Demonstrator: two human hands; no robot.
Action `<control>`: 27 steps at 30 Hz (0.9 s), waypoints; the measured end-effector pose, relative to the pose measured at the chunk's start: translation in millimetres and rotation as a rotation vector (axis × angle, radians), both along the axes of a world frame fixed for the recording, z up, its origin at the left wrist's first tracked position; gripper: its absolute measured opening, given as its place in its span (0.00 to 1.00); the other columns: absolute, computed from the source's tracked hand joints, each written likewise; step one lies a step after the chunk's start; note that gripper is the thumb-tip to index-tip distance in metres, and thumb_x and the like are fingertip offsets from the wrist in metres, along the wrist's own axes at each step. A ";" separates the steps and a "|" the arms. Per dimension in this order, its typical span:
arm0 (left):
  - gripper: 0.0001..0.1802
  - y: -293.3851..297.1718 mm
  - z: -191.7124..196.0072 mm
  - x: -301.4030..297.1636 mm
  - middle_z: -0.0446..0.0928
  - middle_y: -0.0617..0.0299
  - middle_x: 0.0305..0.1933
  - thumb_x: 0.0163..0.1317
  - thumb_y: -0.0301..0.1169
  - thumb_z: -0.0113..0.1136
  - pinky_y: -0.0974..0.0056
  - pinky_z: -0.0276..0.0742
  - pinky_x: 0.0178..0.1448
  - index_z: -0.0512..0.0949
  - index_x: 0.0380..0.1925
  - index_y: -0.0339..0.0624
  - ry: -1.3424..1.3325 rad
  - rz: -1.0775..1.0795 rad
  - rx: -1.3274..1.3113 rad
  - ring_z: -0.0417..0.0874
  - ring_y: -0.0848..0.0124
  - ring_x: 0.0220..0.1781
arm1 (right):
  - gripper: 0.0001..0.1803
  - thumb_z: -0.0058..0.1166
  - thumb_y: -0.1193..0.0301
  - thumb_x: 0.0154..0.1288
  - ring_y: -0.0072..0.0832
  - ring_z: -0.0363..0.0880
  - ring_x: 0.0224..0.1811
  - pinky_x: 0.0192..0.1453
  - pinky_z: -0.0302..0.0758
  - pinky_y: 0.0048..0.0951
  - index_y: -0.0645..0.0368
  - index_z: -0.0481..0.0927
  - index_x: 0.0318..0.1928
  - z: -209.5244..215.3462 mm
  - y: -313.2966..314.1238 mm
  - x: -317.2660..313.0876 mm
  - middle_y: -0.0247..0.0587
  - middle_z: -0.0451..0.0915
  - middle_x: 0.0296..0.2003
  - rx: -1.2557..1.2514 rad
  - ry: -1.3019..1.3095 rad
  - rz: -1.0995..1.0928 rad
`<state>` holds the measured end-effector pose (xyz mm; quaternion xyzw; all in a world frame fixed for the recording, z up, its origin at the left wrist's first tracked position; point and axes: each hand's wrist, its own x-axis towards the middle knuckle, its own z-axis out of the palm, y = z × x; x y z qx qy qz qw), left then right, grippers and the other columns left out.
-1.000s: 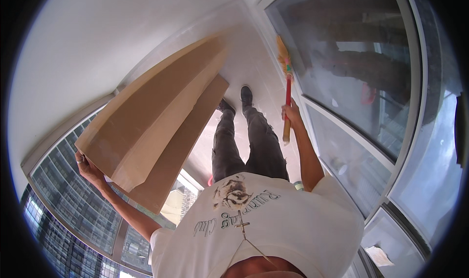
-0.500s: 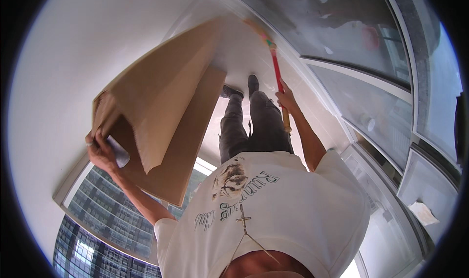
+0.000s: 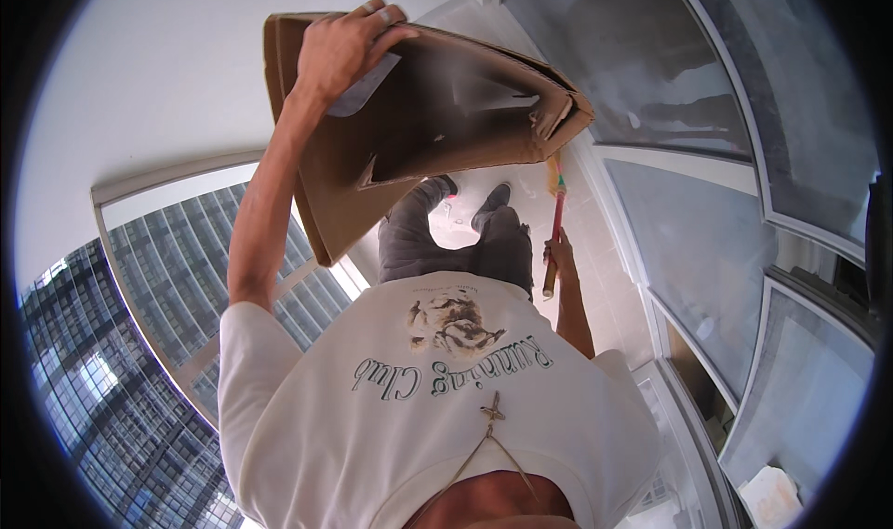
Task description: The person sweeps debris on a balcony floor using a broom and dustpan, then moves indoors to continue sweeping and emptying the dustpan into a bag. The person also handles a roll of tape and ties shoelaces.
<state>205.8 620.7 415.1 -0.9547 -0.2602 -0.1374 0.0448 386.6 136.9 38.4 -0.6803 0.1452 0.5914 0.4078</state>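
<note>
the left hand (image 3: pixel 342 50) is up high, fingers curled tight over the top edge of a large flattened brown cardboard box (image 3: pixel 419 129), and that grip takes only one corner while the rest of the sheet hangs out across the view, folded flaps sagging toward the lower left. down by the hip the right hand (image 3: pixel 558 255) is closed round the red and wooden handle of a long broom (image 3: pixel 555 227), the pale bristle end tucked just behind the cardboard's right corner. the person's dark-trousered legs (image 3: pixel 446 241) and shoes stand on the light tiled floor (image 3: pixel 595 241), close beside the tall glass window wall (image 3: pixel 707 204). the risk here: a one-handed pinch on a wide floppy sheet could let it twist, slide out of the fingers and drop onto the feet or swing into the glass. the cardboard also blocks the view of the broom head, so the two could snag. with both hands full, there is nothing free to catch a slip.
</note>
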 end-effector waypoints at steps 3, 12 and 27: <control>0.20 -2.8 0.7 58.9 0.82 0.65 0.38 0.65 0.54 0.54 0.56 0.78 0.45 0.80 0.42 0.51 0.135 -0.037 -0.159 0.84 0.57 0.37 | 0.45 0.48 0.81 0.60 0.23 0.68 0.12 0.13 0.68 0.26 0.52 0.44 0.76 10.9 -25.8 4.7 0.34 0.68 0.19 0.096 -0.009 0.045; 0.21 -8.2 4.1 189.5 0.82 0.50 0.39 0.66 0.51 0.53 0.50 0.80 0.39 0.81 0.44 0.47 0.022 -0.255 -0.059 0.84 0.49 0.37 | 0.46 0.47 0.81 0.61 0.21 0.66 0.13 0.13 0.68 0.24 0.45 0.43 0.76 18.7 -77.6 -9.1 0.32 0.67 0.17 0.064 0.028 -0.119; 0.39 -49.4 -79.5 39.1 0.81 0.59 0.41 0.62 0.66 0.52 0.66 0.72 0.56 0.75 0.52 0.39 -0.593 0.280 -1.243 0.79 0.69 0.47 | 0.31 0.45 0.79 0.60 0.23 0.67 0.11 0.12 0.66 0.27 0.54 0.61 0.66 -0.1 -72.7 17.4 0.32 0.66 0.15 -0.025 0.088 0.481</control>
